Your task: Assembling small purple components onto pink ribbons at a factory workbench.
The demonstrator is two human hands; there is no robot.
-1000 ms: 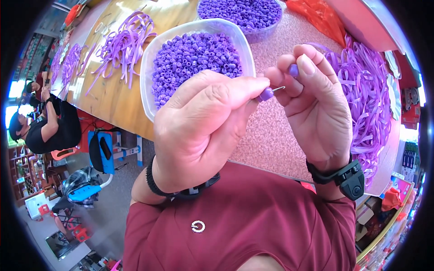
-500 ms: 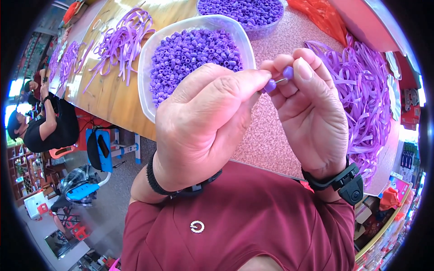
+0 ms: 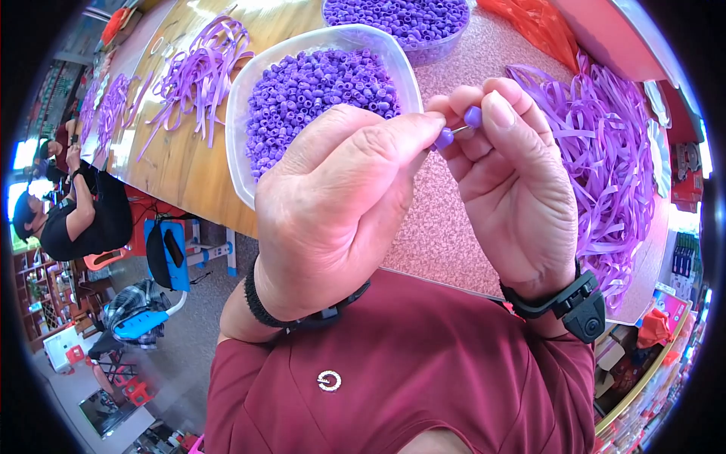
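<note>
Just above the table, my two hands meet over a pair of small purple beads with a thin metal pin showing between them. My left hand (image 3: 340, 212) is closed, thumb and finger pinching at the lower purple bead (image 3: 444, 138). The thin metal pin (image 3: 460, 129) runs from it to the upper purple bead (image 3: 473, 116), which sits between the thumb and fingers of my right hand (image 3: 522, 189). My right hand's other fingers are curled, palm toward me. Behind my left hand stands a white translucent tub (image 3: 240, 144) full of loose purple beads (image 3: 318, 94).
A second clear tub (image 3: 435, 54) of purple beads stands farther back. Lilac ribbons (image 3: 612, 181) are heaped at the right; more ribbons (image 3: 204, 68) lie on the wooden table (image 3: 204, 178) at the left. A red plastic bag (image 3: 537, 30) lies at the far right. Another person (image 3: 72, 212) sits at the left.
Both hands and the beads appear slightly farther left in the picture, as do the tubs. The grip on the beads looks the same.
</note>
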